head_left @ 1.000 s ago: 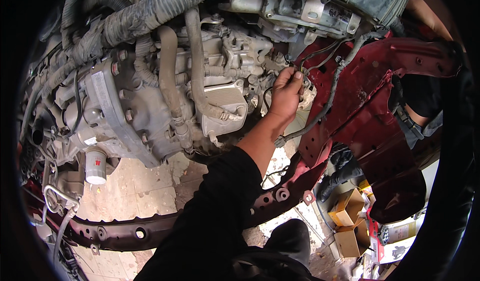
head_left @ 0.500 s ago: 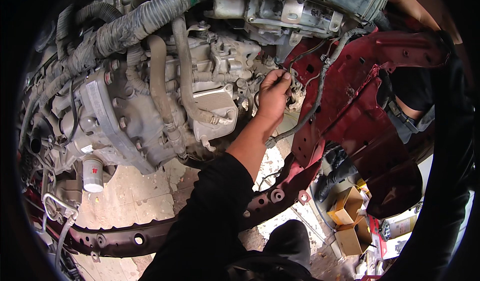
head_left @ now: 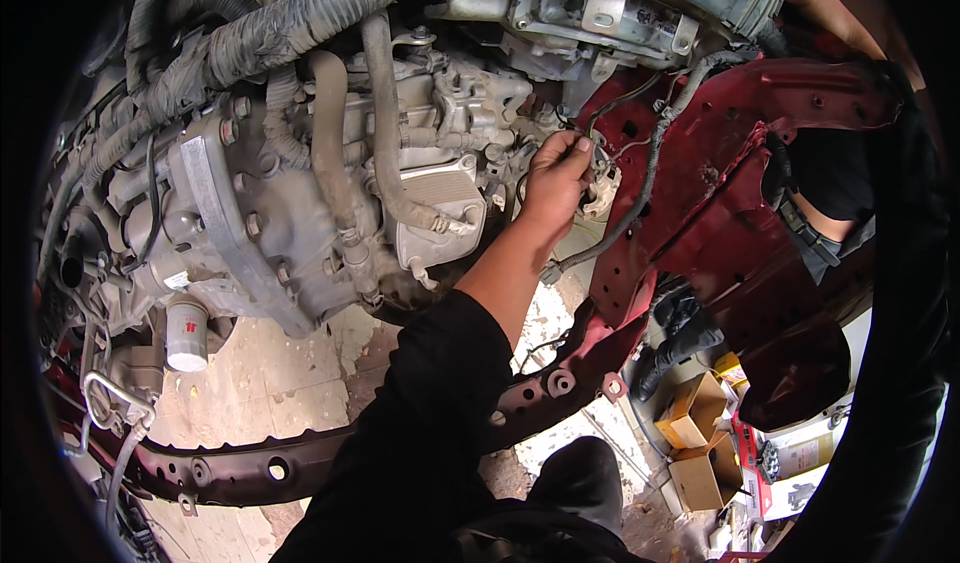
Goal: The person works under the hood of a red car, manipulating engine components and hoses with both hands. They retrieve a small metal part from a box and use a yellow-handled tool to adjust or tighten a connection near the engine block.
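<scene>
My left hand (head_left: 556,178) reaches in from below in a black sleeve, its thumb and fingers pinched together. A thin dark wire (head_left: 612,108) runs down to the fingertips, which seem to grip it; the exact contact is partly hidden. The hand is between the dusty gearbox housing (head_left: 290,193) and a dark red body panel (head_left: 690,193). Just right of the hand hangs a thicker wrapped wiring harness (head_left: 648,168). My right forearm (head_left: 845,13) shows bare at the upper right, beyond a black sleeve; its hand is out of sight.
A finned cooler (head_left: 440,213), hoses and a white filter (head_left: 186,336) crowd the left. A red crossmember (head_left: 320,458) curves across below. Another person (head_left: 820,188) is behind the panel at right. Opened cardboard boxes (head_left: 707,471) stand on the floor.
The view has shifted slightly, so the engine parts appear a little further right. My left hand keeps its pinch in nearly the same spot.
</scene>
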Motion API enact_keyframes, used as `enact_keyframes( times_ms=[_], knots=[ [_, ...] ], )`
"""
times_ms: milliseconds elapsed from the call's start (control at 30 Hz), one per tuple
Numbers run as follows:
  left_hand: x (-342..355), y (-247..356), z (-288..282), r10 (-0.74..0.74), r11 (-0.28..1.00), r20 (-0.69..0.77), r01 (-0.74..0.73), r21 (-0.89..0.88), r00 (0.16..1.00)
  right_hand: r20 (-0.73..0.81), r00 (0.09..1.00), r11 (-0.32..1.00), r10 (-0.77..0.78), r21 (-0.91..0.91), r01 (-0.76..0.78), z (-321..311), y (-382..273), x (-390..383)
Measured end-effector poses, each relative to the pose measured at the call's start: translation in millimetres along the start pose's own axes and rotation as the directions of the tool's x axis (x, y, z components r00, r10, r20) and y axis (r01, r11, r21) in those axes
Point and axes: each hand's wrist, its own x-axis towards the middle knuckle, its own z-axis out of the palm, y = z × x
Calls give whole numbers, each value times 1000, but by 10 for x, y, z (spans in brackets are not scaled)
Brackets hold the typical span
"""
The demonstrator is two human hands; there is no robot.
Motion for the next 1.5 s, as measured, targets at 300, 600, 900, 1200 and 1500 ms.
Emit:
enact_keyframes(
  times_ms=[300, 600, 900, 1200, 1500],
  knots=[
    [47, -109, 4, 106, 994, 11, -106, -10, 994, 34, 996, 996, -87, 28, 86, -50, 137, 107],
    [33, -93, 50, 154, 988, -15, -154, 2, 988, 39, 995, 992, -89, 94, 85, -61, 184, 153],
    [15, -80, 54, 141, 990, -5, -141, 27, 990, 28, 997, 990, -66, 128, 62, -15, 174, 89],
    [32, -70, 32, 161, 985, 6, -161, 58, 987, 56, 998, 996, 11, 91, -16, -29, 159, 103],
    [-7, -9, -47, 64, 974, 6, -64, 216, 998, 403, 909, 993, -105, 97, 72, 10, 102, 82]
  ],
)
